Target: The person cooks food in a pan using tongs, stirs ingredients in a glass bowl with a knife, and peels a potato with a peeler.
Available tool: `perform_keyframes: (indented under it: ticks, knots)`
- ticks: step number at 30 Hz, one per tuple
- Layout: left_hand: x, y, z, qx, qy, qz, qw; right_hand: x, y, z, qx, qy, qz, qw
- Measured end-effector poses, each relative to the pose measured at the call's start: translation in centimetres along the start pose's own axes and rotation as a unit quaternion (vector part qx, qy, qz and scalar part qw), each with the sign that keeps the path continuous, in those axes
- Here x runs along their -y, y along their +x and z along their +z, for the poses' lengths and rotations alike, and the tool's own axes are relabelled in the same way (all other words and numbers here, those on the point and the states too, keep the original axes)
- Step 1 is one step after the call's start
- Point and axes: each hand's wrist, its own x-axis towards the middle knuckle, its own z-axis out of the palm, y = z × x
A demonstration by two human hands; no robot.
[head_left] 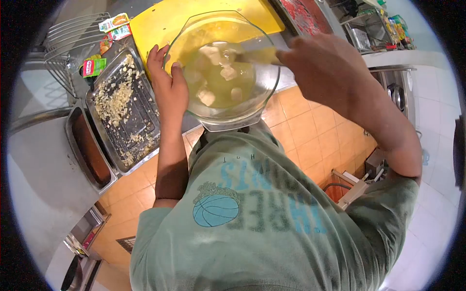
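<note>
A large clear glass bowl (213,119) with handles stands at the counter's near edge, partly over a yellow board. It holds yellowish liquid with several pale chunks (228,72) in it. My left hand (170,89) rests against the bowl's left side, thumb and fingers apart. On the right, my right hand (315,68) is closed around the handle end of a utensil (259,56), whose blurred part reaches into the bowl; its exact shape is unclear.
To the left lie a metal tray (143,145) with chopped pale bits, a long pan of brown liquid (87,145), small packets (94,67) and a wire rack (73,36). Behind the bowl is the yellow board (155,24). A tray with red contents (301,14) sits at back right.
</note>
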Motion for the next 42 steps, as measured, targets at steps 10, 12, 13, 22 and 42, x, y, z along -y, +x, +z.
perform_keyframes:
  ticks: [10, 12, 13, 22, 42]
  knots:
    - [0.1, 0.1, 0.0, 0.002, 0.000, 0.001, 1.000, 1.3, -1.4, -2.1, 0.123, 0.045, 0.010, 0.991]
    - [0.0, 0.2, -0.1, 0.002, -0.001, 0.000, 1.000, 0.2, -1.9, -1.4, 0.035, 0.038, 0.013, 0.999]
    - [0.1, 0.2, -0.1, 0.002, 0.001, 0.002, 1.000, 0.0, -1.5, -0.9, 0.012, 0.033, 0.008, 0.999]
    - [0.2, 0.2, -0.1, 0.006, 0.004, 0.008, 1.000, 0.9, -0.6, -1.1, 0.041, 0.079, -0.033, 0.995]
    - [0.4, -0.1, -0.2, -0.053, -0.257, -0.122, 0.957, 0.8, -5.8, -3.5, 0.096, 0.081, 0.106, 0.986]
